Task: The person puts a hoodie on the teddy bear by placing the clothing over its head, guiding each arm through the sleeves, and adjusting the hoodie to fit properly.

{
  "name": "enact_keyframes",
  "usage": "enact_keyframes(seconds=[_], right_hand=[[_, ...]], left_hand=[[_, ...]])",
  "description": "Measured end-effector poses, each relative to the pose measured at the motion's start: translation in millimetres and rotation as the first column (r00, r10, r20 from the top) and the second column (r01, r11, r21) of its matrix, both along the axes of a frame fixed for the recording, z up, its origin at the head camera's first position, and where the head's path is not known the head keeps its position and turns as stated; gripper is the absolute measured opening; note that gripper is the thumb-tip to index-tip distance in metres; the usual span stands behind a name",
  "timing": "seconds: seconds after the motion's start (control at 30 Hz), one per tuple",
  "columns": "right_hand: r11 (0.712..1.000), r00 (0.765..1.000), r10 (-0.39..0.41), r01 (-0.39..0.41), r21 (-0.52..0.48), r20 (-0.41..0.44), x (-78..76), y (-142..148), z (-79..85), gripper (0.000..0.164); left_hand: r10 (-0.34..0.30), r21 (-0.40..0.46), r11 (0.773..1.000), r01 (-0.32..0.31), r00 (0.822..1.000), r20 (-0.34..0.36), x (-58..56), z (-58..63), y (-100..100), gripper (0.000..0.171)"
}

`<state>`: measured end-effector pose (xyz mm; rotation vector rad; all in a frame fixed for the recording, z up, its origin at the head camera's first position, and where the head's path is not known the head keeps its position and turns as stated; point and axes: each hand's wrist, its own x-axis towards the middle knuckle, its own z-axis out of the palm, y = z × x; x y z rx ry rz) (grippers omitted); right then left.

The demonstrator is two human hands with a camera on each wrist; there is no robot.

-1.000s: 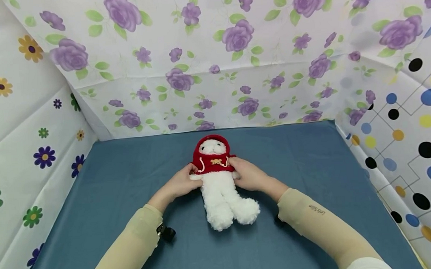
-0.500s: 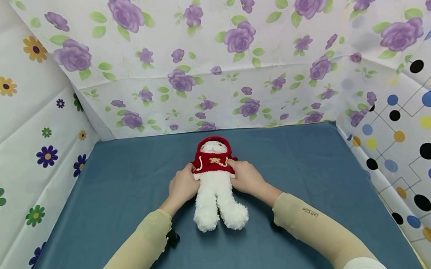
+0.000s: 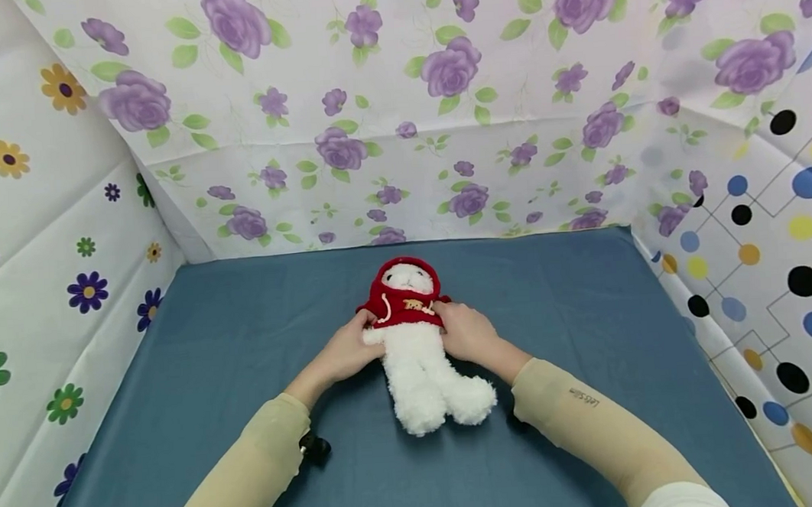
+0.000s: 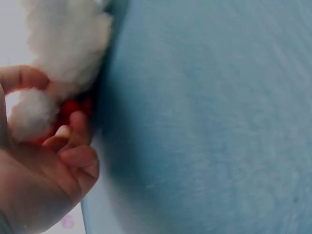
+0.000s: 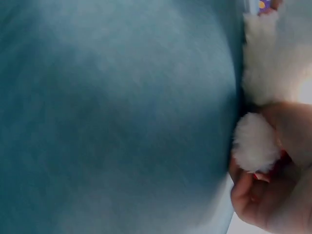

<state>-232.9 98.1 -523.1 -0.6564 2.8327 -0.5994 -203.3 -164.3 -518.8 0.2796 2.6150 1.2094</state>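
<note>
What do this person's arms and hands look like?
The left hand and right hand are ungloved. The left sleeve and right sleeve are pale beige; small dark lettering marks the right one. White fabric shows beyond it. A black device sits by the left sleeve's end.

A broad, flat tabletop covered in dull blue cloth fans out towards us, soft shadows falling across its faint creases! Up towards its far edge it's the fluffy white plush toy in a red fabric hooded top, feet pointing our way, though whether its back touches down, we can't tell.
</note>
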Motion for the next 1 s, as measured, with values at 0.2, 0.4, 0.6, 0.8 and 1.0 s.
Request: enact_keyframes(seconds=[0.2,0.4,0.6,0.8,1.0], right_hand=[[0.978,0.974,0.18,-0.161,-0.136,0.137,-10.7,19,6.9,0.039],[0.972,0.973,0.192,-0.172,-0.158,0.125,-9.2,19,8.4,0.031],[0.996,0.997,0.07,-0.068,-0.056,0.031,3.9,2,4.4,0.036],[1.0,1.0,0.008,-0.008,-0.029,-0.002,5.9,0,-4.2,0.034],[0.999,1.0,-0.016,0.017,-0.043,0.022,0.4,3,-4.8,0.04]], left_hand=[[-0.023,-0.003,1.0,0.023,0.999,0.031,-1.6,0.3,-7,0.03],[0.105,-0.103,0.988,-0.114,0.99,-0.094,-0.4,-9.3,2,0.011],[0.222,-0.207,0.946,-0.249,0.965,-0.143,1.8,-12.7,13,0.048],[0.013,0.047,0.999,-0.011,0.999,-0.038,1.8,-7.8,-6,0.028],[-0.11,0.226,0.969,0.095,0.992,0.058,2.4,2.1,-24,0.025]])
